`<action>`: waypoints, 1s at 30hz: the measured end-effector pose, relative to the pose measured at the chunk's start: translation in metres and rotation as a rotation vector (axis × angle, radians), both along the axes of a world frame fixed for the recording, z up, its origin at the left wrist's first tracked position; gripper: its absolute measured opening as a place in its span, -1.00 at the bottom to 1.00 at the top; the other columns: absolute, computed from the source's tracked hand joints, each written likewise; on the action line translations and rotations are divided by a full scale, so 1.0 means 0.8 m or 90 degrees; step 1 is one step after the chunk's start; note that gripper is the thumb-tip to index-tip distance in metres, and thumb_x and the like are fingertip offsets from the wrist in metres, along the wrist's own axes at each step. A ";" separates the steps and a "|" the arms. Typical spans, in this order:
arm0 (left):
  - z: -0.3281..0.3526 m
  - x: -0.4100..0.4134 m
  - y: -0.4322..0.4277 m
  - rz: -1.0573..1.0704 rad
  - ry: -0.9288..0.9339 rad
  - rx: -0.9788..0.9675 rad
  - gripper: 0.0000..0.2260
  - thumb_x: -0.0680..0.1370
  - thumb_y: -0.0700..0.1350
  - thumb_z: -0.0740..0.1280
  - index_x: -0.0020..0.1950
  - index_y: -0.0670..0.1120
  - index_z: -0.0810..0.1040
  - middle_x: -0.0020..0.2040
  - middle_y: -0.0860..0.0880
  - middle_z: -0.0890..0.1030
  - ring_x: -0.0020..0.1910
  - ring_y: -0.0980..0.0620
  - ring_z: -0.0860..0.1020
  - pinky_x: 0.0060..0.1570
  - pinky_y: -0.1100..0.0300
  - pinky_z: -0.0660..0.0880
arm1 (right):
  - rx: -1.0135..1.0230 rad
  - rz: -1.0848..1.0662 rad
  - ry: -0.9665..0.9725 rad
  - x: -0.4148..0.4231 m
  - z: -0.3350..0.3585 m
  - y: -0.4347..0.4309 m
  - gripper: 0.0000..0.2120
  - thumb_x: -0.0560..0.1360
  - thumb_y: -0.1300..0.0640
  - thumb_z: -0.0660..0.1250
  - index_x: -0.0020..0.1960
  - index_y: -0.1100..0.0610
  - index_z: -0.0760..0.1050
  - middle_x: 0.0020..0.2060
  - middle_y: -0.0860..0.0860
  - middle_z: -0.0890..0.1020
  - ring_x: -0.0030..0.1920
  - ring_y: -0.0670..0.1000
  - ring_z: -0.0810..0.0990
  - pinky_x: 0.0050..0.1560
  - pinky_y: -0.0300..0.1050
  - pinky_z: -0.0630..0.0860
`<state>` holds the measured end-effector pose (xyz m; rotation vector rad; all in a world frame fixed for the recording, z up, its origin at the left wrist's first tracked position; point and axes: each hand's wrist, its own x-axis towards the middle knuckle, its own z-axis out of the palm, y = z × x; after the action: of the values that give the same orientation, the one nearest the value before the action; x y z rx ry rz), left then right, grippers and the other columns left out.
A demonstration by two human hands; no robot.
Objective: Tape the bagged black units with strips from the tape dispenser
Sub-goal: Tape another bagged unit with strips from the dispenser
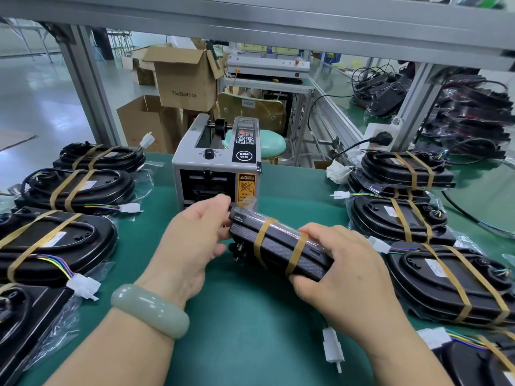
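Seen from the head, the left hand [195,240] and the right hand [348,274] both grip one bagged black unit [281,250]. It is held on its side, just in front of the tape dispenser [217,168]. Two tan strips go round it, so it looks done. Taped units [75,188] fill both sides. A far pile [473,115] seems untaped. Only the middle of the green mat [250,330] leaves room to move.

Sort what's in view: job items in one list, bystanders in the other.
Job: bagged black unit, gripped by left hand and right hand; tape dispenser; taped units at left, more at right.
Lying about: cardboard boxes; green stool; socket with plug.
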<state>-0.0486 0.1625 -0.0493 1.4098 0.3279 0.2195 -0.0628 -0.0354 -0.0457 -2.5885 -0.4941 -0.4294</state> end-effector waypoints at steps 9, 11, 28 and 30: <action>-0.005 0.010 -0.005 -0.088 -0.057 0.012 -0.89 0.59 -0.10 0.28 -0.01 0.03 0.61 -0.16 0.05 0.66 -0.19 0.15 0.55 -0.24 0.32 0.48 | 0.031 0.032 0.024 0.004 0.001 -0.005 -0.46 0.15 -0.15 0.38 0.14 -0.24 0.43 -0.13 -0.25 0.51 -0.04 -0.11 0.44 -0.05 -0.42 0.30; -0.007 0.012 -0.004 -0.100 -0.072 0.015 -0.88 0.60 -0.11 0.26 0.01 0.01 0.59 -0.18 0.05 0.65 -0.23 0.16 0.54 -0.28 0.34 0.48 | 0.051 0.069 0.106 0.006 0.002 -0.021 -0.26 0.11 -0.25 0.37 0.27 -0.35 0.27 0.07 -0.39 0.44 0.15 -0.25 0.38 0.13 -0.47 0.25; 0.008 0.034 0.024 0.131 0.118 -0.185 -0.89 0.56 -0.13 0.34 -0.17 -0.08 0.53 -0.54 0.08 0.56 -0.61 0.23 0.46 -0.61 0.43 0.35 | 0.218 0.061 -0.007 -0.004 0.017 -0.016 -0.53 0.13 0.02 0.43 0.02 -0.22 0.46 -0.14 -0.29 0.61 -0.16 -0.18 0.58 -0.16 -0.44 0.43; 0.014 0.041 0.026 0.139 0.126 -0.194 -0.86 0.57 -0.16 0.31 -0.20 -0.10 0.52 -0.56 0.07 0.54 -0.64 0.23 0.44 -0.62 0.44 0.34 | 0.208 0.056 -0.013 -0.005 0.018 -0.015 -0.51 0.13 0.01 0.42 0.03 -0.25 0.44 -0.14 -0.30 0.60 -0.17 -0.17 0.57 -0.14 -0.38 0.45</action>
<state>-0.0155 0.1830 -0.0381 1.0951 0.6532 0.1985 -0.0669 -0.0476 -0.0314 -2.2433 -0.4970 -0.4653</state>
